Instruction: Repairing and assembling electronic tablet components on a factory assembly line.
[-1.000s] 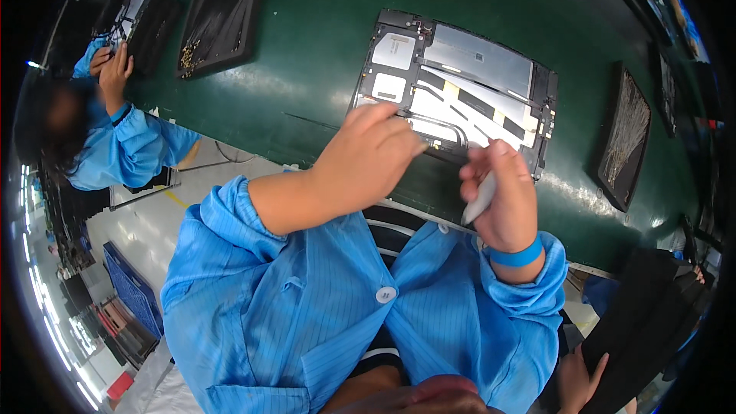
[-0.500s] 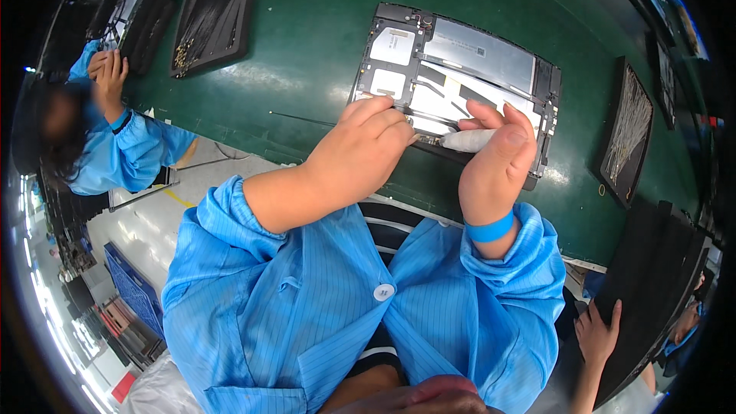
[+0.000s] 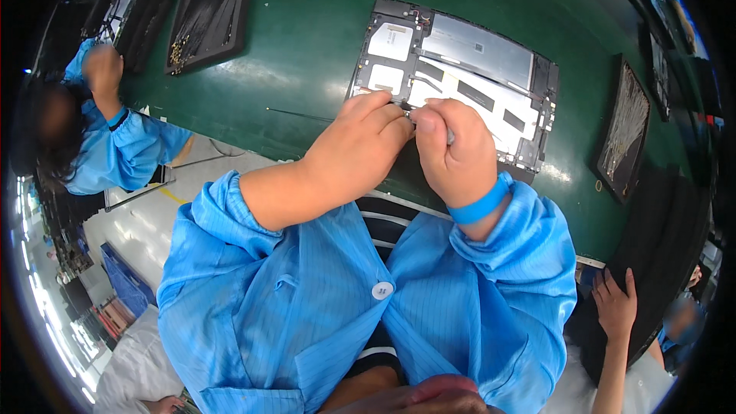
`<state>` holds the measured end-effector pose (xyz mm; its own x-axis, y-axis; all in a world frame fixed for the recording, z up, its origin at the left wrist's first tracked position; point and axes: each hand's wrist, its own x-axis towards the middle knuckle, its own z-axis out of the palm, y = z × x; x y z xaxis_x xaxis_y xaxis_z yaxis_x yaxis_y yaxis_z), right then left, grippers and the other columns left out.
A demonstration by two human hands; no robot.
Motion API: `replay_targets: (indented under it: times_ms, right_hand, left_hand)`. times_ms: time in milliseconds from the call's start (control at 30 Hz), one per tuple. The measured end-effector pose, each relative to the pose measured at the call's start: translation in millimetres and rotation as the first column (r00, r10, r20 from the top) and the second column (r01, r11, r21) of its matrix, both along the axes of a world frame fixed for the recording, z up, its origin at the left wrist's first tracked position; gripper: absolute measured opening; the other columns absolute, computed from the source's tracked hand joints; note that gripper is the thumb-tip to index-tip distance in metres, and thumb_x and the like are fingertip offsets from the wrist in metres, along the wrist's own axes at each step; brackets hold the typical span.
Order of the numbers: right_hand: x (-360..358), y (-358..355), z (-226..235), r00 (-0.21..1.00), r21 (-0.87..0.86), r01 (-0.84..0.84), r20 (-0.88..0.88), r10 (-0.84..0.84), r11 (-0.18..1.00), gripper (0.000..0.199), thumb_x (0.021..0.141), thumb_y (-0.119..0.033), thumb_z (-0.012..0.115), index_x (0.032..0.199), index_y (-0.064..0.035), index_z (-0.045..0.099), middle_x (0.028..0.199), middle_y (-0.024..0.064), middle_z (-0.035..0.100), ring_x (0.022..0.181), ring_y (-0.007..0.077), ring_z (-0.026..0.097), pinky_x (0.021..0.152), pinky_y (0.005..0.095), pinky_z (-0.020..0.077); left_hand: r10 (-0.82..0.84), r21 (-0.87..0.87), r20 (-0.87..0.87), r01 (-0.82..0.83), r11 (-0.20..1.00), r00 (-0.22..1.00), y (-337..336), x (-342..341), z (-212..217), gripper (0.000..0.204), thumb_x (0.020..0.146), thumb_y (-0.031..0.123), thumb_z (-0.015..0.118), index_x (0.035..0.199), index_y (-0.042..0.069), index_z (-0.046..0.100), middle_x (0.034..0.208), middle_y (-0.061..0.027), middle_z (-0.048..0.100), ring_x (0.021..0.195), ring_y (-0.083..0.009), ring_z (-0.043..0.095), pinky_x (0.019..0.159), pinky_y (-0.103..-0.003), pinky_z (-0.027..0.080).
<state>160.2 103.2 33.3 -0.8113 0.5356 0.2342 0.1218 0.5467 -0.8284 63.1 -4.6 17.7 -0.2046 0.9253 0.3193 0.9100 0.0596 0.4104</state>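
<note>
An opened flat electronic device (image 3: pixel 546 84), its battery plate and white inner panels exposed, lies on the green bench. My left hand (image 3: pixel 356 138) is closed at its near left edge, fingertips pinched together on the frame. A thin black cable (image 3: pixel 299 113) sticks out leftward from under that hand; the pinched part is hidden. Close beside it, almost touching, my right hand (image 3: pixel 460 153) is curled into a fist over the near edge. A white-wrapped slim tool (image 3: pixel 451 136) is in it, mostly covered by the fingers, and its tip cannot be made out.
A black tray of dark cables (image 3: pixel 207 19) lies at the far left, and another tray with pale cables (image 3: pixel 625 134) at the right. A co-worker's hand (image 3: pixel 103 69) is at the left; another person's hand (image 3: pixel 616 307) rests near black foam (image 3: pixel 659 245) at lower right.
My right hand has moved left to my left hand and closed tighter, covering most of the white-wrapped tool. My left hand stays nearly in place. The person at left has raised a hand slightly.
</note>
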Motion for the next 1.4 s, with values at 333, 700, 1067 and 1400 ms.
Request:
replay_targets:
  times_ms: [333, 700, 1067, 1400]
  right_hand:
    - [-3, 23, -33, 0.973, -0.011, 0.194, -0.129, -0.194, 0.981, 0.045, 0.087, -0.038, 0.033, 0.103, 0.0042, 0.037, 0.068, 0.0119, 0.054, 0.053, 0.0152, 0.053, 0.046, 0.0229, 0.0412]
    - [-10, 3, -5, 0.901, -0.625, 0.345, 0.01, -0.434, 0.701, 0.046, 0.087, -0.038, 0.032, 0.105, 0.0036, 0.037, 0.069, 0.0111, 0.054, 0.053, 0.0142, 0.052, 0.043, 0.0221, 0.0397]
    - [-13, 8, 3, 0.924, -0.7, 0.291, 0.03, -0.38, 0.652, 0.045, 0.085, -0.036, 0.038, 0.107, 0.0033, 0.039, 0.068, 0.0103, 0.054, 0.056, 0.0139, 0.051, 0.046, 0.0232, 0.0406]
    - [-28, 40, 5, 0.851, -0.058, -0.365, 0.384, 0.358, 0.929, 0.038, 0.075, -0.028, 0.049, 0.101, -0.001, 0.053, 0.086, 0.0181, 0.058, 0.076, 0.0265, 0.057, 0.07, 0.0317, 0.0437]
  left_hand:
    - [0.525, -0.538, 0.843, -0.177, 0.824, -0.115, -35, 5, 9, 0.028, 0.08, 0.03, 0.051, 0.088, 0.003, 0.052, 0.073, -0.0046, 0.052, 0.065, -0.0162, 0.053, 0.06, -0.029, 0.044]
    - [0.412, -0.414, 0.903, -0.513, 0.752, -0.124, -31, -16, 17, 0.024, 0.078, 0.015, 0.052, 0.097, 0.001, 0.05, 0.077, -0.001, 0.052, 0.058, -0.0067, 0.047, 0.05, -0.018, 0.037]
    - [0.604, -0.595, 0.782, 0.104, 0.797, -0.154, -39, -3, 12, 0.031, 0.078, 0.012, 0.051, 0.104, -0.004, 0.048, 0.075, -0.0043, 0.054, 0.059, -0.0095, 0.05, 0.049, -0.02, 0.04]
    - [0.572, -0.564, 0.81, 0.092, 0.82, -0.133, -22, -7, 8, 0.033, 0.077, 0.012, 0.049, 0.106, -0.004, 0.047, 0.075, -0.0048, 0.053, 0.059, -0.0097, 0.049, 0.047, -0.021, 0.04]
